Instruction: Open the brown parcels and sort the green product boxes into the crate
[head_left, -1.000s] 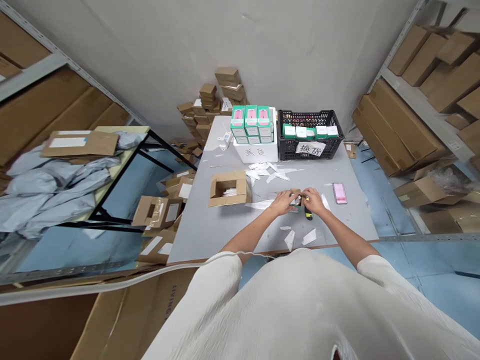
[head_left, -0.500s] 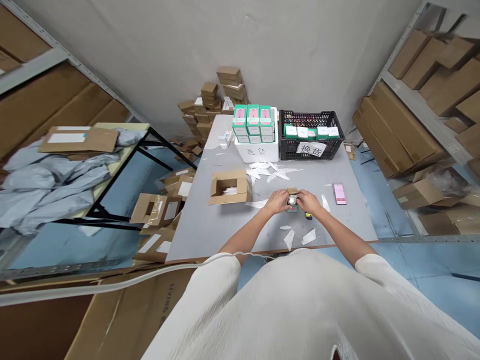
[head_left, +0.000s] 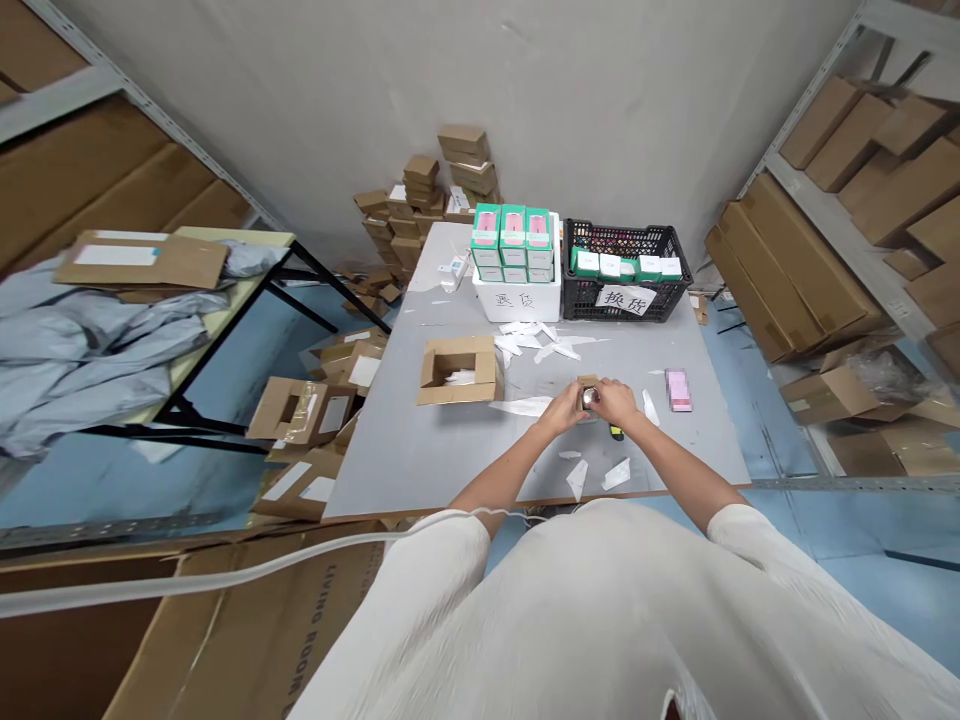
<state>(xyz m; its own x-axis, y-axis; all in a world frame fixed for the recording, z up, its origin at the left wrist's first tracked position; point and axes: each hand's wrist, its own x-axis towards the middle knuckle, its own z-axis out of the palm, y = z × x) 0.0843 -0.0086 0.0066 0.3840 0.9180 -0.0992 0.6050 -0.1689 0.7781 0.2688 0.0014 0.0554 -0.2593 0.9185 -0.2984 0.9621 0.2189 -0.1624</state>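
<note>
Near the front of the grey table [head_left: 420, 460], both of my hands are closed around a small open box with a brown cardboard flap [head_left: 586, 381]. My left hand [head_left: 564, 408] grips its left side, and my right hand [head_left: 616, 404] grips the right. Between my thumbs shows a shiny silver round-topped object [head_left: 590, 395], apparently in the box; its lower part is hidden. A yellow and black cutter [head_left: 616, 433] lies just under my right hand. White paper scraps [head_left: 616, 474] are scattered around, and a pink phone-like item [head_left: 678, 390] lies to the right.
An open carton [head_left: 459, 370] with white contents stands left of my hands. Behind are a white bin [head_left: 517, 300] of green and pink boxes and a black crate [head_left: 626, 250] holding green boxes. Cartons crowd the floor and shelves. A white cable [head_left: 300, 555] crosses at left.
My hands have shifted slightly right with the small box and its silver object. The green lower part of the box, visible before, is now mostly covered. My view has turned a little.
</note>
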